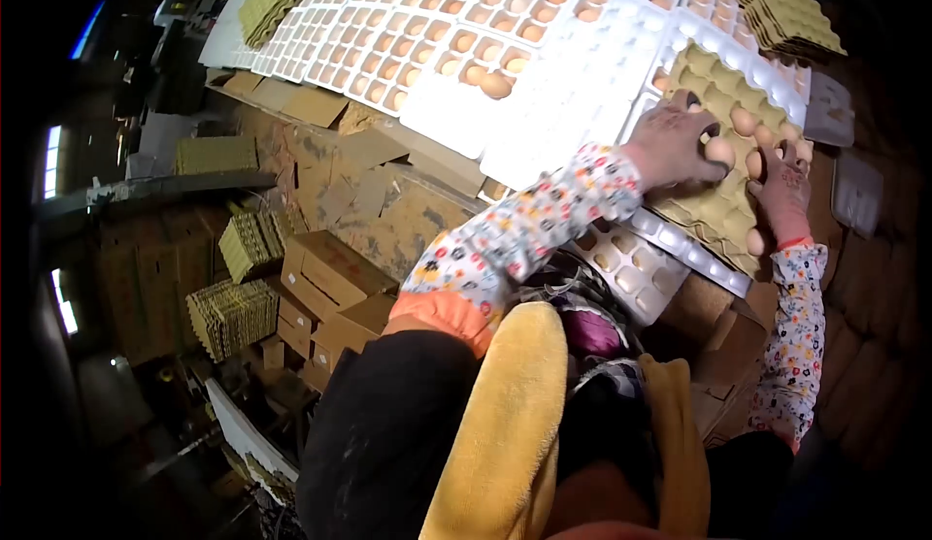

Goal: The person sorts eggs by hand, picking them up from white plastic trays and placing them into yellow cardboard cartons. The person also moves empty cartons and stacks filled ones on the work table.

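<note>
Both hands fill my cardboard tray (718, 212): left hand (677, 144) grips an egg (720, 151), right hand (782, 191) lies open, empty; next egg needs an empty cup.

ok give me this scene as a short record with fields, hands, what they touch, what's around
left hand: curled around an egg over the cardboard egg tray
right hand: resting on eggs at the same tray's edge
tray contents: a few eggs along its far side
beside it: white plastic trays, some holding eggs
lower left: cardboard boxes and stacked trays
</note>
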Demonstrator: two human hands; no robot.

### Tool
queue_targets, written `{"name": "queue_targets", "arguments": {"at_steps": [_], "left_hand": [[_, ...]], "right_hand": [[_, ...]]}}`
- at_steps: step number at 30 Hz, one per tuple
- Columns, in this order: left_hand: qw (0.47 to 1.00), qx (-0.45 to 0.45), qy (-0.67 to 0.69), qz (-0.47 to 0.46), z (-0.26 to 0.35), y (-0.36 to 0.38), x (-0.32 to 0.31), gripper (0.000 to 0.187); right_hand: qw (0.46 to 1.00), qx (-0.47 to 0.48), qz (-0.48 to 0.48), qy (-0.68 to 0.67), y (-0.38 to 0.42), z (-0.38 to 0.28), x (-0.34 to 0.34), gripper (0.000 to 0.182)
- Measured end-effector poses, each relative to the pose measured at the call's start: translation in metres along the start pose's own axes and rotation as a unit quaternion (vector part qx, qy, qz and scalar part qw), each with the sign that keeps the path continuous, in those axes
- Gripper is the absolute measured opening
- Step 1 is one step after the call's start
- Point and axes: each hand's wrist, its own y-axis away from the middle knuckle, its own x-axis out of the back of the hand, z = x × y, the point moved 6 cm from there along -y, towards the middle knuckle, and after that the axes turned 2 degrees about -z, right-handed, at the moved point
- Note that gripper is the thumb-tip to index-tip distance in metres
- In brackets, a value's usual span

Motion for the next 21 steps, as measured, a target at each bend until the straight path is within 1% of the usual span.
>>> {"name": "queue_targets", "arguments": {"at_steps": [1,2,3,4,5,6,7,8,9,10,11,12,13,14,15,16,18,19,21], "left_hand": [[1.000,0.008,0.013,0.010,-0.020,0.030,0.013,0.066],[0.998,0.043,0.025,0.035,-0.042,0.063,0.034,0.063],[0.992,0.044,-0.043,0.112,-0.078,0.094,0.049,0.061],[0.977,0.088,-0.089,0.172,-0.109,0.124,0.077,0.057],[0.966,0.150,-0.088,0.193,-0.151,0.148,0.097,0.054],[0.936,0.266,-0.119,0.198,-0.190,0.171,0.116,0.053],[0.917,0.289,-0.172,0.214,-0.215,0.187,0.129,0.054],[0.895,0.308,-0.227,0.228,-0.238,0.196,0.138,0.054],[0.887,0.317,-0.256,0.216,-0.257,0.195,0.141,0.050],[0.878,0.327,-0.284,0.205,-0.282,0.195,0.139,0.047],[0.886,0.301,-0.314,0.159,-0.314,0.188,0.131,0.044],[0.892,0.271,-0.342,0.115,-0.345,0.181,0.123,0.041],[0.901,0.312,-0.298,0.035,-0.327,0.173,0.138,0.048],[0.901,0.349,-0.252,-0.050,-0.324,0.174,0.142,0.055],[0.912,0.328,-0.242,-0.045,-0.334,0.175,0.143,0.053],[0.923,0.306,-0.231,-0.040,-0.343,0.175,0.145,0.052],[0.949,0.253,-0.187,0.005,-0.355,0.177,0.158,0.052],[0.959,0.259,-0.099,0.053,-0.328,0.176,0.192,0.050],[0.966,0.167,-0.033,0.197,-0.337,0.158,0.203,0.048]], "right_hand": [[0.999,0.026,-0.006,-0.039,-0.006,0.002,0.001,0.057],[0.996,0.050,-0.016,-0.076,-0.010,0.009,0.000,0.057],[0.993,0.036,-0.006,-0.114,-0.012,0.020,-0.004,0.057],[0.992,0.005,0.032,-0.124,-0.004,0.017,0.013,0.052],[0.974,0.009,0.053,-0.218,0.005,0.009,0.024,0.051],[0.948,0.013,0.070,-0.309,0.012,-0.002,0.033,0.051],[0.887,0.034,0.013,-0.460,0.013,-0.033,0.039,0.051],[0.831,0.065,-0.009,-0.553,0.022,-0.084,0.054,0.052],[0.801,0.093,-0.042,-0.590,0.022,-0.132,0.058,0.052],[0.776,0.154,-0.076,-0.607,0.020,-0.186,0.063,0.054],[0.811,0.230,-0.051,-0.535,0.015,-0.236,0.046,0.056],[0.823,0.248,-0.067,-0.506,0.016,-0.285,0.044,0.056],[0.850,0.268,-0.042,-0.452,0.015,-0.331,0.037,0.057],[0.883,0.281,0.001,-0.377,0.013,-0.370,0.030,0.058],[0.892,0.314,-0.014,-0.324,0.008,-0.401,0.020,0.059],[0.917,0.322,-0.037,-0.234,0.003,-0.426,0.009,0.058],[0.945,0.267,-0.100,-0.159,-0.006,-0.442,-0.004,0.058],[0.933,0.249,-0.102,-0.240,-0.013,-0.440,-0.006,0.056],[0.901,0.193,-0.108,-0.373,-0.028,-0.437,-0.001,0.050]]}}
